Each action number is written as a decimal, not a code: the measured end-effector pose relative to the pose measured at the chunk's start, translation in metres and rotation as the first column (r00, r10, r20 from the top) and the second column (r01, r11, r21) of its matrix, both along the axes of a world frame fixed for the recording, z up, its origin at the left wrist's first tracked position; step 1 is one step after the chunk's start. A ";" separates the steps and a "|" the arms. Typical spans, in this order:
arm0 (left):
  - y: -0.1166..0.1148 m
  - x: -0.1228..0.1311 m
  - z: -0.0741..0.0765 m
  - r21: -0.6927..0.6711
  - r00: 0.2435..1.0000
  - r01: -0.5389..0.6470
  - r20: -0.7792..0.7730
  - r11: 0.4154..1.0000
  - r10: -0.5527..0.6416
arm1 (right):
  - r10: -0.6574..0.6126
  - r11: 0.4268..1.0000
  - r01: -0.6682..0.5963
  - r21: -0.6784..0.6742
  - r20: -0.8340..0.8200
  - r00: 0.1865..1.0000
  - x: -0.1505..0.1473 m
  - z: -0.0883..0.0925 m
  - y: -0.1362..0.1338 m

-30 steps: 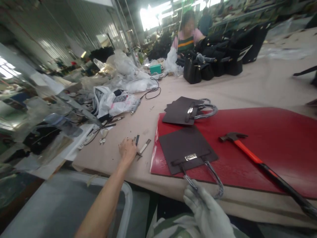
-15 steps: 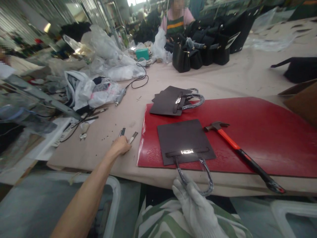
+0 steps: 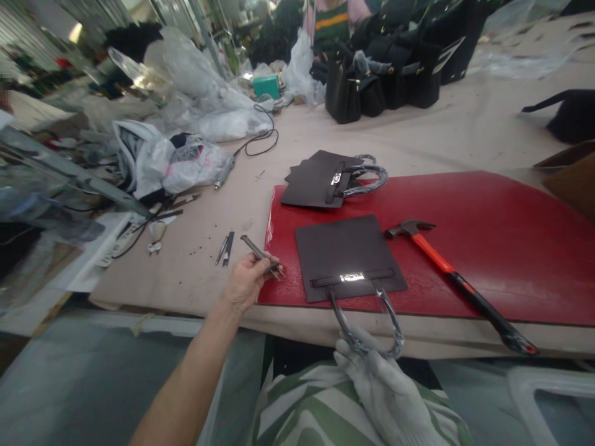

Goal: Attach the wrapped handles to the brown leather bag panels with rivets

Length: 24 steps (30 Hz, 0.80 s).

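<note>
My bare left hand point(image 3: 246, 282) pinches a thin metal tool point(image 3: 260, 254) and holds it just above the table, beside the left edge of the red mat point(image 3: 488, 248). My gloved right hand point(image 3: 372, 365) grips the wrapped handle point(image 3: 367, 322) of a flat dark brown bag panel point(image 3: 346, 254) that lies on the mat with a shiny metal clasp near its front edge. Two more small dark tools point(image 3: 225, 248) lie on the table left of my left hand.
A hammer with an orange and black handle point(image 3: 455, 279) lies on the mat, right of the panel. A stack of similar panels point(image 3: 325, 179) sits at the mat's far corner. Plastic bags, cables and black handbags point(image 3: 385, 80) crowd the far table, where another person sits.
My left hand has picked the thin metal tool up off the table and brought it toward the red mat. The right hand keeps hold of the bag handle.
</note>
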<state>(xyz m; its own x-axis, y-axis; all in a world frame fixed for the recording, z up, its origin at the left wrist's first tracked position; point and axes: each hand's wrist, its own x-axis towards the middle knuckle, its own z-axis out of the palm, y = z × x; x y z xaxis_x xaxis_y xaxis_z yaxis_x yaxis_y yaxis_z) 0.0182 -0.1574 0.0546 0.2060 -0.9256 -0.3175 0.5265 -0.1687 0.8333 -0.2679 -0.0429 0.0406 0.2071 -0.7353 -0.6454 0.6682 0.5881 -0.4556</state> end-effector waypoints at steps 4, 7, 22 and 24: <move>0.004 -0.048 -0.010 -0.088 0.997 -0.001 0.079 0.996 0.008 | 0.034 0.999 -0.034 -0.041 0.007 0.999 -0.012 -0.003 0.008; 0.008 -0.062 -0.018 -0.105 0.968 0.099 0.241 0.990 -0.071 | 0.038 0.999 -0.038 -0.019 0.000 0.999 -0.016 -0.011 0.009; 0.021 -0.061 -0.028 -0.166 0.909 0.199 0.399 0.966 -0.119 | 0.333 0.941 -0.333 -0.068 -0.011 0.943 0.026 0.005 -0.044; 0.022 -0.062 -0.028 -0.160 0.907 0.197 0.405 0.967 -0.117 | 0.279 0.956 -0.276 -0.097 0.016 0.960 0.024 0.009 -0.049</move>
<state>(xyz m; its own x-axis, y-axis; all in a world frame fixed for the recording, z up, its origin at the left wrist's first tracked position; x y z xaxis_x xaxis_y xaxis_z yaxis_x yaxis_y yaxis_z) -0.0434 -0.1351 0.0270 0.1231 -0.9909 -0.0542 0.1335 -0.0376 0.9903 -0.2439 -0.0919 0.0497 0.4295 -0.7025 -0.5675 0.4988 0.7084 -0.4994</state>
